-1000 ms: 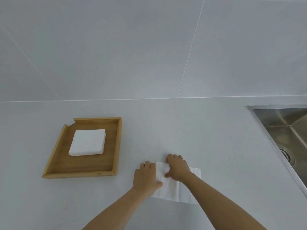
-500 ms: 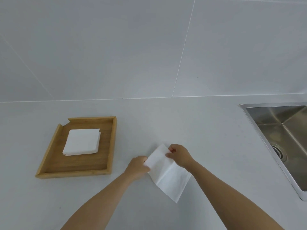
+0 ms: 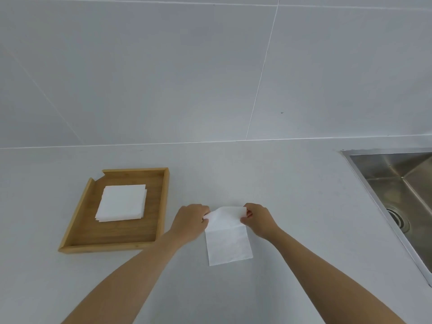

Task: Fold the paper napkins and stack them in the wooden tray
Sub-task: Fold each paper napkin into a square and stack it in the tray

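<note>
Far left on the worktop [image 3: 268, 174] sits the wooden tray [image 3: 163, 202], square to the wall, with one far-left corner cut away. A stack of folded napkins [image 3: 121, 203] lies in its far half, edges slightly staggered, well clear of the tray walls. No change there against the earlier views.

To the right of the tray, the left hand [image 3: 190, 222] is closed in a pinch on the far-left corner of the loose napkin [image 3: 228, 239]. A second ago this hand lay flat on the sheet, pressing it to the worktop; half a second ago the sheet was lifted and turned cornerwise. It now hangs squared up, long side running near to far.

The napkin is a plain white strip, already doubled once by the look of it, with a crosswise crease about a third of the way down. Its far edge is raised and bowed between the two hands; its near part appears to rest on the worktop. It is thin and limp and will sag if either corner is released.

The right hand [image 3: 258, 220] pinches the far-right corner likewise, level with the left.

Judgement: the first fold is done and the sheet has been reoriented for the second. The far edge should next be brought onto the near edge, then pressed.

Far right, a steel sink [image 3: 402, 181] is set into the worktop, well apart from the work.
</note>
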Demonstrator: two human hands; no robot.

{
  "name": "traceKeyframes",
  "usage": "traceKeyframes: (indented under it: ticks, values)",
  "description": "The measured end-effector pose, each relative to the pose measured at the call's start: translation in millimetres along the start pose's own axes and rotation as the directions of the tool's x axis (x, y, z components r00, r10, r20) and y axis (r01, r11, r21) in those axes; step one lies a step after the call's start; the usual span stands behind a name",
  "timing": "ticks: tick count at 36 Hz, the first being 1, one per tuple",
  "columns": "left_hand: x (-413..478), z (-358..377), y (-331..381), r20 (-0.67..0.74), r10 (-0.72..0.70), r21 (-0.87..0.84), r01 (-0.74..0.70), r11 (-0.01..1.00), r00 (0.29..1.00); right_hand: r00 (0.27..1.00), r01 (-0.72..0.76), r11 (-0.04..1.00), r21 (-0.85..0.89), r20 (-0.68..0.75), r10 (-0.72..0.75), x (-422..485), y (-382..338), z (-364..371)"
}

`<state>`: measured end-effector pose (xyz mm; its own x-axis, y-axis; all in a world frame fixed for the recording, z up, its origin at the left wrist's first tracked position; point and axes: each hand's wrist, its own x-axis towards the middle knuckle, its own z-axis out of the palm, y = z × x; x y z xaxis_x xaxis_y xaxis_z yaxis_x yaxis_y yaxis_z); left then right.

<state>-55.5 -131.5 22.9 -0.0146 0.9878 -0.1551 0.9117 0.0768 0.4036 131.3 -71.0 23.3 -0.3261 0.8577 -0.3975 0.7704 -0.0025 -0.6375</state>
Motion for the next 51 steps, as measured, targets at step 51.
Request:
traceKeyframes:
  ticks: [51]
  values:
    - [4, 37, 16, 0.291, -0.274, 0.053, 0.270, 0.961, 0.917, 0.983, -0.134, 0.972, -0.194, 0.102, 0.155, -2, 13, 24]
